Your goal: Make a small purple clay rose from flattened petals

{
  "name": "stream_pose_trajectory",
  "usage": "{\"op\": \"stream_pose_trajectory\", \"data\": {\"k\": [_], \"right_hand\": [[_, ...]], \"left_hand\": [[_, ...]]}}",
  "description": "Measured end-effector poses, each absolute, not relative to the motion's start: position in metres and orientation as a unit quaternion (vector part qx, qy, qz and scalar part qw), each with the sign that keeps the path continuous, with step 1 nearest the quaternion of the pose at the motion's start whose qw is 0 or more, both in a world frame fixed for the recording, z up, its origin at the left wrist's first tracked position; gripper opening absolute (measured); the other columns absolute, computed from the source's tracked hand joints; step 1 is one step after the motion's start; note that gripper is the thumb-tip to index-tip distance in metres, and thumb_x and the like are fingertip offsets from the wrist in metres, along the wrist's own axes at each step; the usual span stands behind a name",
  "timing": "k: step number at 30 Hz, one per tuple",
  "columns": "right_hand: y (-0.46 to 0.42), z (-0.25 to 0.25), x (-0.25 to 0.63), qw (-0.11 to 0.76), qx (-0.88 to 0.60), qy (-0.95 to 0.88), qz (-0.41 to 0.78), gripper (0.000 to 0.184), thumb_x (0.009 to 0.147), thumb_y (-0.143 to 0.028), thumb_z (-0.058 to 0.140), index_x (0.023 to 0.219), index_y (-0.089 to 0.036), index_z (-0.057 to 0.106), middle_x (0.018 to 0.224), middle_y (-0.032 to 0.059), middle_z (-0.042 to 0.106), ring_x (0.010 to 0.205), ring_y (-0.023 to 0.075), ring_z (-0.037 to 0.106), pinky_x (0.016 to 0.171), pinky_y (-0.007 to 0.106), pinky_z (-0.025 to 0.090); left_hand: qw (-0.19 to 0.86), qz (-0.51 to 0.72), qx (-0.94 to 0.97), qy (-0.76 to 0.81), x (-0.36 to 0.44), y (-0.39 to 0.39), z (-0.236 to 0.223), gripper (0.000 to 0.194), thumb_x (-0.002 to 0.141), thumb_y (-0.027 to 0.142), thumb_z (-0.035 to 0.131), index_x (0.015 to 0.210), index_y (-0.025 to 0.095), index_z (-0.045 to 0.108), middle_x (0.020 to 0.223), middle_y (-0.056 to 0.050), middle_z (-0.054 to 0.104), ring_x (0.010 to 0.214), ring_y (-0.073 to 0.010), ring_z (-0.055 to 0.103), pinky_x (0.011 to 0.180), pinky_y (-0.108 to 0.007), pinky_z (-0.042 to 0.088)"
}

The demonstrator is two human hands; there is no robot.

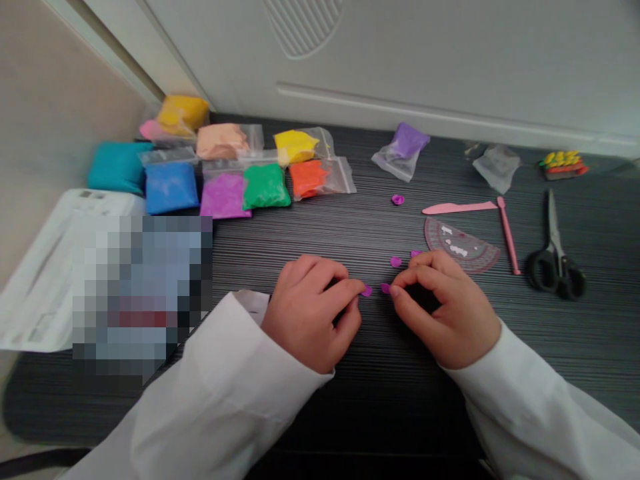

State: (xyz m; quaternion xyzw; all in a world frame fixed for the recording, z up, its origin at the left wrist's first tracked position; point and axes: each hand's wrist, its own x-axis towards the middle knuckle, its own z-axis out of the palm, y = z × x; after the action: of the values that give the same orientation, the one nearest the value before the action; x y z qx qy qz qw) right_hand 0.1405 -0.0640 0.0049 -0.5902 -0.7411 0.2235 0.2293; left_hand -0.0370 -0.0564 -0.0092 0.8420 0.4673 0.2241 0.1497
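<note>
The right hand [447, 313] is pinching a small purple disc [385, 289] by its near edge, between thumb and forefinger. The left hand [313, 313] is holding its forefinger tip at a second purple piece [367, 291]; I cannot tell whether the thumb is gripping it too or the finger is merely touching it. The two pieces are facing each other across a narrow gap, low over the bench [320, 233].

Since such thin pieces are probably denting easily, good work here is likely depending on a light hold: using just the fingertips, gripping only the rim, and leaving the middle of each piece unsqueezed. Having both forearms coming in low is likely helping the fingers stay steady.

The right hand is also needing care with its knuckles, because a loose purple oval [396, 262] is lying just beyond its fingers and another purple bit [415, 254] is peeking out behind them; either could be getting pressed flat by accident. A small purple curl [398, 199] is sitting farther off, well apart from both hands, while the pink knife [460, 208] and clear protractor [483, 257] are lying beyond the right hand, out of its way
</note>
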Motion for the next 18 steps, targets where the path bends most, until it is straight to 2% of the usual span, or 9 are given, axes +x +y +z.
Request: {"op": "stream_pose_trajectory", "data": {"k": [18], "right_hand": [[-0.0647, 0.0009, 0.1412, 0.241, -0.597, -0.73, 0.23, 0.008, 0.068, -0.021, 0.053, 0.069, -0.017, 0.06, 0.077, 0.0041, 0.049, 0.08, 0.0163, 0.048, 0.075, 0.034, 0.039]], "left_hand": [[0.108, 0.22, 0.86, 0.448, -0.0354, -0.0563, -0.0129, 0.013, 0.075, 0.025, 0.051, 0.081, 0.024, 0.063, 0.08, 0.0, 0.06, 0.081, -0.0167, 0.046, 0.072, -0.034, 0.036]]}}
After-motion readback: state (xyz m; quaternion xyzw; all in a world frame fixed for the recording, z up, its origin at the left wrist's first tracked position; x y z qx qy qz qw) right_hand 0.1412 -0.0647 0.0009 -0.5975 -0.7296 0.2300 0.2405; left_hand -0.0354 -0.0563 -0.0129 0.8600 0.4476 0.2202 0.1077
